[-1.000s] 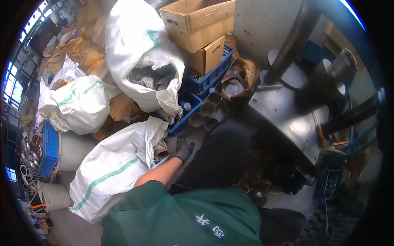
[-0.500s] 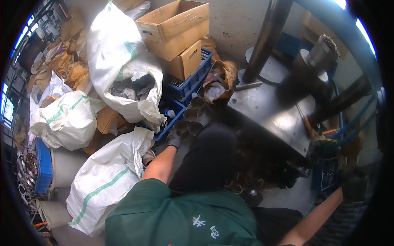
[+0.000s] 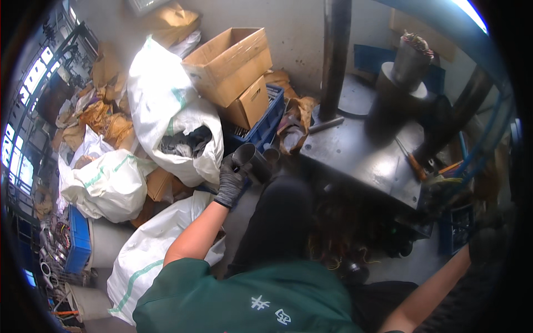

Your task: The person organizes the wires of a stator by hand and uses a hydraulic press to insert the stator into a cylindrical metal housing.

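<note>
My left hand (image 3: 231,182), in a grey knit glove, is closed on the rim of a hollow metal cylinder (image 3: 256,166), which it holds tilted above the floor. Behind this cylinder another metal cylinder (image 3: 271,155) partly shows. My right arm reaches out to the far right, where my dark-gloved right hand (image 3: 487,240) fades into shadow; its fingers cannot be made out. Beyond my knee stands a machine with a flat metal plate (image 3: 355,152). On it rests a wide round base carrying a metal cylinder with wire ends on top (image 3: 411,62).
White woven sacks (image 3: 172,100) crowd the left side. Cardboard boxes (image 3: 230,66) sit on a blue crate (image 3: 258,130) by the wall. A short metal rod (image 3: 326,125) and an orange-handled tool (image 3: 416,166) lie on the plate. Thick dark columns (image 3: 336,55) rise from the machine.
My left hand has taken hold of one cylinder from the group on the floor and raised it. The whole view has shifted slightly. My right arm stays stretched to the right.
</note>
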### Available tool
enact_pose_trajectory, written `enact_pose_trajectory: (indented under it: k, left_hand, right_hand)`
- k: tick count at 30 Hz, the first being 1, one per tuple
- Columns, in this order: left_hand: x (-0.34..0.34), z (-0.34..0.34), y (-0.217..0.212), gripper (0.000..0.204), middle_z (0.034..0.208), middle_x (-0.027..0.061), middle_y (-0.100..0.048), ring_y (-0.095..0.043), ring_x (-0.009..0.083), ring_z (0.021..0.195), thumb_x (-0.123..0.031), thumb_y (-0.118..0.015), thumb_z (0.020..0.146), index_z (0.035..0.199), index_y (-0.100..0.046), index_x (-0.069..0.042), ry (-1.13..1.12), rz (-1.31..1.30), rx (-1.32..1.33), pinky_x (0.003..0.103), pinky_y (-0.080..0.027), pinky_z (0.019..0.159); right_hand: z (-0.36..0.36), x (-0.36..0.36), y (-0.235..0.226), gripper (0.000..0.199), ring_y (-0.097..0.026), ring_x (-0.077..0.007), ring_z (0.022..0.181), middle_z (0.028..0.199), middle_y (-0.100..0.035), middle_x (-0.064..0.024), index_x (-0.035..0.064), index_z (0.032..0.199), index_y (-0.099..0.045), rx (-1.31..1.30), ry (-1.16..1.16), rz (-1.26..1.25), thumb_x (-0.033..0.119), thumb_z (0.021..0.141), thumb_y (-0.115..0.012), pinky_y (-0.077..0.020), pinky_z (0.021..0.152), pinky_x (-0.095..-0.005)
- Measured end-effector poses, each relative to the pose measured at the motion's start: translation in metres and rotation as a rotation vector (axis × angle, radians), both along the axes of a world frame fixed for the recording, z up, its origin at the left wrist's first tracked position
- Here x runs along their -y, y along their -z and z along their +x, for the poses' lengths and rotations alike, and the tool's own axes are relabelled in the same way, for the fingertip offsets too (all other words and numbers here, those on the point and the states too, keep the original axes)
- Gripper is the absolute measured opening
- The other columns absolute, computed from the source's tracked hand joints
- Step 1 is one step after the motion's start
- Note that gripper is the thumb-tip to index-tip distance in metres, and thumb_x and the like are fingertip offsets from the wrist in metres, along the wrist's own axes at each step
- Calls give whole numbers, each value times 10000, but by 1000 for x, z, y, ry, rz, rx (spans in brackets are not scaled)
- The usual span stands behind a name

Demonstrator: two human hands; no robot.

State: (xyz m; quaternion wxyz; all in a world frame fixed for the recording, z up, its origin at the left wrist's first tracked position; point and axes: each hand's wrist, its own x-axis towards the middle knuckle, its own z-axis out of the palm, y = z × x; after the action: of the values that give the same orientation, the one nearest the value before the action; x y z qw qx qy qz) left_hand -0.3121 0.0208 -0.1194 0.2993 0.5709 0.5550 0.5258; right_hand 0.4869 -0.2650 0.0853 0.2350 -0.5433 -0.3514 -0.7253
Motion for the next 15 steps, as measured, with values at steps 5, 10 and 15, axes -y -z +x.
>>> enact_pose_trajectory:
  k: [5, 10, 15]
  left_hand:
    - [-34, 33, -82, 367, 1083, 76, -700, -673, 190, 1032, -290, -721, 1011, 1252, -622, -32, 312, -20, 498, 366, -580, 910]
    - [-53, 125, -162, 613, 1487, 175, -546, -531, 369, 1366, -488, -525, 1062, 1519, -446, -87, 779, -7, 1303, 539, -299, 1252]
    - [-23, 217, -184, 746, 1399, 138, -590, -552, 363, 1336, -406, -782, 918, 1498, -439, -86, 985, -141, 1230, 533, -410, 1202]
  right_hand:
    - [-34, -4, 2, 256, -710, -270, 1019, 1135, -722, -116, 42, 1211, -702, -3, 673, 89, 223, 1077, -579, -578, 869, -387]
    - [-84, -11, -23, 179, -710, -294, 940, 1109, -713, -120, 58, 1225, -637, 1, 331, 48, 127, 1107, -521, -600, 767, -399]
    - [-111, -50, -23, 299, -702, -232, 903, 1247, -639, -200, -40, 1365, -570, -401, -423, 242, 109, 1120, -485, -618, 823, -351]
